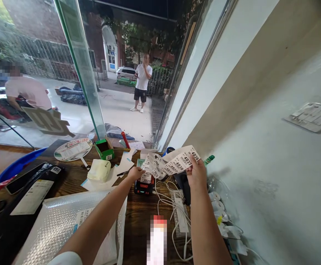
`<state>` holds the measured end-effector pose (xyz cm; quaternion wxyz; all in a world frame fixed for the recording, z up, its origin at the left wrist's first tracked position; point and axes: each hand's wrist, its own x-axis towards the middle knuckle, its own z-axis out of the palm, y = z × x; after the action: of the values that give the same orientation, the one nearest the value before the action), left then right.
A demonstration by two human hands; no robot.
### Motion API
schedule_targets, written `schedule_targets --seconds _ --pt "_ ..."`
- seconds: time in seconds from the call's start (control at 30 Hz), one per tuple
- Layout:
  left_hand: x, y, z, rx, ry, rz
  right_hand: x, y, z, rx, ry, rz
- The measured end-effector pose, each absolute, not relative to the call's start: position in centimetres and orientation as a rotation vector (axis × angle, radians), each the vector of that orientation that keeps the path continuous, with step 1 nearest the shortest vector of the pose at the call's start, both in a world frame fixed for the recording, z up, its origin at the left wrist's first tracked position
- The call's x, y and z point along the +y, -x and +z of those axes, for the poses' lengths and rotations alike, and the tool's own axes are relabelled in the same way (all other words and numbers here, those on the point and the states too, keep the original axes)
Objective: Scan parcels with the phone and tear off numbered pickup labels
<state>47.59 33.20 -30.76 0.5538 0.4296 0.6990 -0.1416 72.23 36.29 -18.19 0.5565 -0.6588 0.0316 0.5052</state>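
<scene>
Head view. A label strip [174, 162] is hanging in a loose curve above the table's [138, 224] far right corner, over a small printer [143, 187] and white cables [166, 200]. It is probably light, limp and easily torn, so it is best pinched flat near each end. The right hand [196, 175] is pinching the upper end, fingers closed on the paper. The left hand [135, 173] is gripping the lower end just above the printer.

Matt white paper label strip [174, 162] w/ black print, dark semi-gloss wood-grain desk [138, 221] below strip, shiny plastic bubble mailer [58, 224] left of strip, smooth white plastic cables [166, 200] under strip, clear glass pane [38, 73] beyond strip.
</scene>
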Motion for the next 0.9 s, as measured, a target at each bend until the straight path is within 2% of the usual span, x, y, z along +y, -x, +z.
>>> schedule_targets --seconds 0.23,0.53,0.9 --pt "31.0 -45.1 -30.3 1.703 -0.951 -0.153 33.4 -71.4 -21.2 0.156 1.630 1.267" --pt "25.9 -41.5 -26.6 1.774 -0.959 -0.007 28.6 -70.1 -24.6 0.416 1.762 1.197" --pt "28.5 -48.0 -30.4 1.601 -0.624 0.087 26.4 -69.8 -25.6 0.499 1.741 1.111"
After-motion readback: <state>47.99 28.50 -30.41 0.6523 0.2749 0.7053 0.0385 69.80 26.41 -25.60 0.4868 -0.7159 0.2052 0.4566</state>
